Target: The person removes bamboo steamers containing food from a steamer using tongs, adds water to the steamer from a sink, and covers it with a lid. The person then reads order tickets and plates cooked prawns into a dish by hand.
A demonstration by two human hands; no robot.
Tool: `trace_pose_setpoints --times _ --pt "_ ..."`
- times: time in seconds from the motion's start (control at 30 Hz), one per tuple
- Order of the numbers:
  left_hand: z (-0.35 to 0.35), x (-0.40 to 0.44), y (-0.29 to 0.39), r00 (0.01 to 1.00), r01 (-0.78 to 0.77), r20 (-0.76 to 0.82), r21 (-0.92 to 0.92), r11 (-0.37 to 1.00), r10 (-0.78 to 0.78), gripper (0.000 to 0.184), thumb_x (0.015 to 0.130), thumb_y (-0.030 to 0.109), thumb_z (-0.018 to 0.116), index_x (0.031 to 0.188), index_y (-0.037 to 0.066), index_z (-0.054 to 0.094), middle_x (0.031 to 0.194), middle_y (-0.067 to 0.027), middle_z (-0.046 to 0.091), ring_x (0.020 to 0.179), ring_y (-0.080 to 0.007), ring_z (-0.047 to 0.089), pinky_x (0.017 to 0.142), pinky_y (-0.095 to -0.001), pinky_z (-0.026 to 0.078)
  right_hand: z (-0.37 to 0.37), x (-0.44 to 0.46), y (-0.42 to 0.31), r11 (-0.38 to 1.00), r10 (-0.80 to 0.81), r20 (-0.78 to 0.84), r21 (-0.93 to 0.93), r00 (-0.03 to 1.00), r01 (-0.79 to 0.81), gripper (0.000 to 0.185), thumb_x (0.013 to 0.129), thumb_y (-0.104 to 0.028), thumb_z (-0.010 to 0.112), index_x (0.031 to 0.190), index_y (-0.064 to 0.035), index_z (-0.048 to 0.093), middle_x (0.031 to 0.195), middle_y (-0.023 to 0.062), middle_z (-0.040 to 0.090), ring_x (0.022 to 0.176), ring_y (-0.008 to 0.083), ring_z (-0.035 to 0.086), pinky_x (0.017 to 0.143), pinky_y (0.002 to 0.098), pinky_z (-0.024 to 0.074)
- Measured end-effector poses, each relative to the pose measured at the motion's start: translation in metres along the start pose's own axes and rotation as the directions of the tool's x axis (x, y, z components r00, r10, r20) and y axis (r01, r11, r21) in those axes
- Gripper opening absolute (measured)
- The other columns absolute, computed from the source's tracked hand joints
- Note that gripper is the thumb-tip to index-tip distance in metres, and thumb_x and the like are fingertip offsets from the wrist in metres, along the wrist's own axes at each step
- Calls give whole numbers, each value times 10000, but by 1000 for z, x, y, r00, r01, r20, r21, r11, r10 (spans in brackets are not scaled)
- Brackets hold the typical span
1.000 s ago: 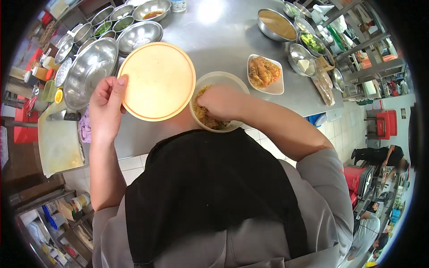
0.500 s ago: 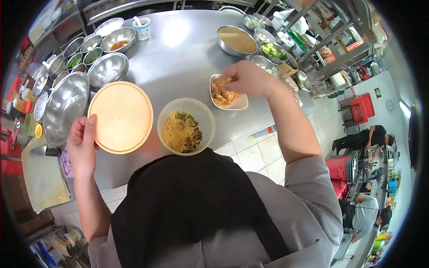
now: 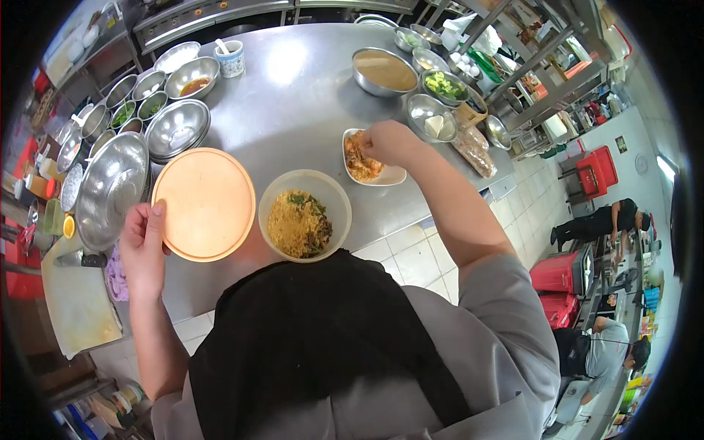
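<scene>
My left hand (image 3: 145, 238) grips the left edge of a round peach-coloured plate (image 3: 204, 205), thumb on top, and tilts its flat face towards me. At the right, my right hand (image 3: 391, 144) reaches into a white squarish bowl (image 3: 397, 176). Its fingers are closed at the orange, crumb-coated food (image 3: 361, 158), which looks like shrimp; the fingertips are partly hidden, so what they pinch is unclear. Between the hands stands a translucent round tub (image 3: 342, 213) with golden crumbs (image 3: 293, 220), green leaves and dark bits.
Nested steel bowls (image 3: 176, 128), a large steel bowl (image 3: 114, 191) and a patterned cup (image 3: 230, 60) stand left. A bowl of brown liquid (image 3: 385, 70) and a bowl of green pieces (image 3: 446, 86) are back right. A cutting board (image 3: 81, 301) lies left. Two people work at far right.
My right hand has lowered and shifted slightly left over the white bowl, its fingers now deeper at the food. The view has shifted slightly. My left hand still holds the plate.
</scene>
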State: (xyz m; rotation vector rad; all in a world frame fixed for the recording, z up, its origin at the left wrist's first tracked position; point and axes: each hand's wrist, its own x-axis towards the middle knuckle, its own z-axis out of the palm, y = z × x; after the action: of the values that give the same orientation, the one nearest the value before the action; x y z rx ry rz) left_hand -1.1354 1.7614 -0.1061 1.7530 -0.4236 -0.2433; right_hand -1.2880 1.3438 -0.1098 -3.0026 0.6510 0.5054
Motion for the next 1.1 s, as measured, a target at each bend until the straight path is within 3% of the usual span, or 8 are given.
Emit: trace_pose_setpoints --times 0.17,0.57,0.67,0.77,0.87,1.07,1.1 --pt "1 -1 3 1000 17 -25 20 1000 -16 277 991 340 574 901 78 572 688 62 510 562 2 421 481 -170 332 8 17 18 999 15 -103 40 995 -11 247 821 -149 597 1030 -124 727 1002 119 704 963 303 664 824 426 531" --pt "-1 1 -5 1000 4 14 -1 1000 -4 283 989 343 577 932 66 587 702 60 524 576 3 422 492 -170 333 16 20 59 998 62 -132 -3 989 -63 195 839 -144 582 966 -105 724 981 121 706 950 302 666 826 416 533" --pt "2 0 -1 1000 1 24 13 1000 -2 280 990 336 576 929 63 588 701 61 526 583 4 424 498 -171 336 5 7 51 990 115 -140 93 983 -103 195 849 -141 574 969 -96 720 978 123 706 947 309 665 831 413 532" --pt "3 1 1 1000 4 30 35 999 -5 266 990 324 577 931 66 594 703 65 530 582 6 423 503 -172 336 10 5 48 986 99 -106 147 989 -83 203 846 -161 588 986 -95 718 977 122 706 941 308 664 829 407 531" --pt "4 1 2 1000 1 27 20 1000 -2 254 989 318 580 940 70 605 707 70 535 581 7 423 506 -171 332 23 7 56 993 59 -206 114 977 -36 217 840 -180 602 1003 -98 718 974 129 706 927 306 665 827 406 529" --pt "5 0 5 1000 -18 16 18 1000 18 268 968 329 615 897 72 592 682 63 533 567 0 438 494 -172 338 15 -4 33 976 74 -11 204 997 -70 271 809 -186 638 1057 -110 716 991 161 701 959 298 670 859 400 523" --pt "1 1 4 999 -5 45 35 999 3 239 979 317 597 966 79 617 715 79 542 597 8 446 521 -166 347 17 -11 32 999 -17 -103 44 995 21 376 759 -175 696 1134 -142 695 1036 133 703 991 276 667 889 376 510"
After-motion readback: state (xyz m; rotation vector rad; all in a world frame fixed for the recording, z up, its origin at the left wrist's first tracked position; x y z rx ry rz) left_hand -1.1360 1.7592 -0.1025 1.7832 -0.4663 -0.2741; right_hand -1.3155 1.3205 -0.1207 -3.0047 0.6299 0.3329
